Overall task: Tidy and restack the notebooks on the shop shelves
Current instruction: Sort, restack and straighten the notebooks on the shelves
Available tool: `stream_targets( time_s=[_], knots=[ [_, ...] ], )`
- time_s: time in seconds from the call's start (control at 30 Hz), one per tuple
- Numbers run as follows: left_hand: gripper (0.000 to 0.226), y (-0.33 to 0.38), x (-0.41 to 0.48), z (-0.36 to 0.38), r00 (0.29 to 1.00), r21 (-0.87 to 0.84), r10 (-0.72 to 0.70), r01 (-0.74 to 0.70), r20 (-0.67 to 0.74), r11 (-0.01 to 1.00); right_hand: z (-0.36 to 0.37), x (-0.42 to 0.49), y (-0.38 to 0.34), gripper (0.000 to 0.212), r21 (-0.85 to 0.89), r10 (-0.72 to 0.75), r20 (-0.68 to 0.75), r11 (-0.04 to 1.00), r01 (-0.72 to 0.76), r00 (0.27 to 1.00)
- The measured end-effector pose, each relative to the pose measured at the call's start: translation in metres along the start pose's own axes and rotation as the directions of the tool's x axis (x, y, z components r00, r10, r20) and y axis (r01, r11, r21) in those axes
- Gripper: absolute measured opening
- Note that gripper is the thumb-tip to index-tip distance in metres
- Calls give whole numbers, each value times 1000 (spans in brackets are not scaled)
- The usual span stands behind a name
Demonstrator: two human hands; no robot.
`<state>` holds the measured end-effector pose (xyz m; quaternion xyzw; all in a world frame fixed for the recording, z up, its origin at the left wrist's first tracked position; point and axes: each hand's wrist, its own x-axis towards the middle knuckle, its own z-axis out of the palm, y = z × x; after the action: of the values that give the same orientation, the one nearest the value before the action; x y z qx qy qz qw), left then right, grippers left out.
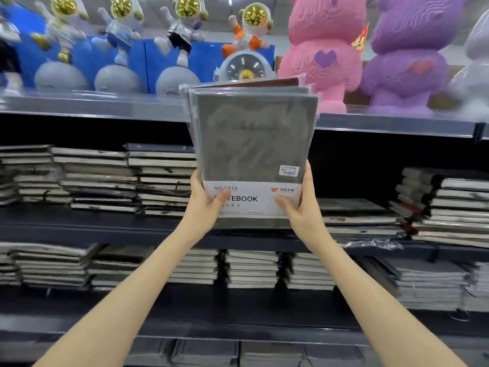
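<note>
Head view: grey notebook bundle (251, 144) upright in mid-air, plastic-wrapped, several covers fanned at top, rearmost brown. White paper band (251, 191) across lower front, printed NOTEBOOK; price sticker (289, 170) just above band, right side. Lower left edge gripped by left hand (203, 207): thumb pressed on band, fingers behind, hidden. Lower right edge gripped by right hand (304, 207): same pinch. Behind bundle: dark middle shelf (105, 223). Left of bundle: flat notebook stacks (100, 178); right: leaning stack (444, 207); below: lower stacks (251, 268). Above bundle: astronaut figure (251, 27), pink brick bear (320, 54), purple brick bear (404, 56).
</note>
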<state>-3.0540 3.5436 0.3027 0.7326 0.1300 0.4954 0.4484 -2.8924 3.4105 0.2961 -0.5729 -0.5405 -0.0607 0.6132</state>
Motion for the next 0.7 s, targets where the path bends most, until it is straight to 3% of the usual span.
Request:
stream_targets(
  time_s=[0.23, 0.4, 0.7],
  knots=[
    [67, -10, 3, 5, 994, -124, -107, 106, -2, 987, 3, -7, 15, 68, 53, 127, 63, 990, -130, 990],
    [67, 19, 22, 7, 981, -187, 41, -77, -188, 979, 2, 12, -4, 57, 151, 66, -49, 987, -58, 997],
    [51, 18, 15, 6, 980, -36, 146, -152, -132, 988, 6, 11, -7, 56, 174, 44, -14, 984, -41, 999]
  ],
)
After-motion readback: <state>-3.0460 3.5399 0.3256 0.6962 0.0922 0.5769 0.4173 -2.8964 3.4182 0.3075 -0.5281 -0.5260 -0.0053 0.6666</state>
